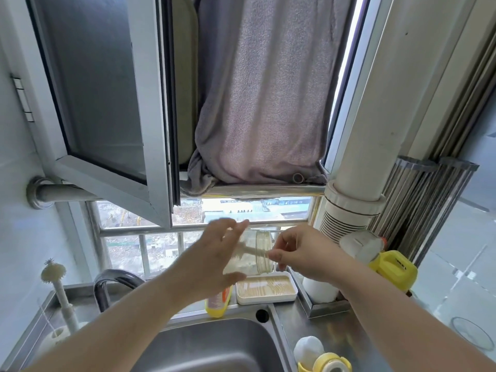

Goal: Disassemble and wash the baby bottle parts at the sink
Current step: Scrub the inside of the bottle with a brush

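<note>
We see the clear baby bottle [251, 253] held up above the sink [214, 345], lying on its side between the two hands, its threaded open neck [263, 251] turned toward the right; the left hand [214, 259] cups the bottle's body from the left, its fingers spread and fairly straight along the glassy wall, blurred, thumb beneath; the right hand [303, 253] sits just beside the neck, its fingertips drawn together in a pinch at the rim, on a pale thin piece [255, 252] that reaches into the bottle, though we cannot tell what that piece is; both forearms rise from the bottom of the view. Below the bottle, on the steel desk [322, 334] behind the basin, stand a white tray [265, 291] and a yellow tube [217, 304]; the tap [112, 283] curves at left, near a bottle brush [57, 285] in its stand; at lower right lie a white nipple cap [308, 347] and a yellow collar ring [331, 365], well apart from the hands; a yellow jug [394, 267] stands at right.
</note>
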Available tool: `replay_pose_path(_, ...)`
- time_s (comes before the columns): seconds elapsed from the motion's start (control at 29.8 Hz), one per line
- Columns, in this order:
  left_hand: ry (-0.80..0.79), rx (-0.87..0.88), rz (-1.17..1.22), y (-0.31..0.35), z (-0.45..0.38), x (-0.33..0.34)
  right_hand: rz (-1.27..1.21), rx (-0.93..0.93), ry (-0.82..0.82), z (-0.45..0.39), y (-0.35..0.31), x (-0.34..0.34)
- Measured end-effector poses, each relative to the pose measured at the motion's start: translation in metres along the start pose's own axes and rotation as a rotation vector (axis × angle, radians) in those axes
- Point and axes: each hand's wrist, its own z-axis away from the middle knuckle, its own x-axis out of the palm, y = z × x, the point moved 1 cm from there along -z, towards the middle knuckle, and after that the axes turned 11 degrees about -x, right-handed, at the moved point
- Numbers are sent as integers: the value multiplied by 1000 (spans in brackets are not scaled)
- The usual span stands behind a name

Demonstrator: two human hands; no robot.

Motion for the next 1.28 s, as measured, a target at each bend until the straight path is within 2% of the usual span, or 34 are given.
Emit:
replay_pose_path(0.1,-58,-21,-137,0,-14,-14,17,-47,-50,0,-5,6)
replay_pose_path(0.2,-61,-41,-79,-8,-13,-15,116,-36,-90,4,-4,1)
replay_pose_path(0.27,5,-12,-62,-18,-10,-15,190,14,-86,6,1,-18)
replay_pose_path(0.34,55,19,-72,-14,-9,-14,327,18,-34,3,-2,-26)
replay_pose_path(0.44,40,34,-82,0,-10,-10,567,-77,16,-8,-13,-8)
replay_pose_path(0.57,93,15,-135,-13,-11,-15,322,32,-89,-5,-7,-23)
replay_pose_path(0.74,23,28,-168,-2,-9,-9,338,14,-159,-12,-9,-2)
replay_pose_path(1.04,88,31,-189,-2,-9,-20,314,19,-243,-13,-15,-13)
replay_pose_path(1.11,125,33,-202,-7,-11,-25,311,49,-212,-11,-16,-27)
replay_pose_path(1.28,62,-6,-108,-4,-12,-21,376,10,-150,-12,-18,-9)
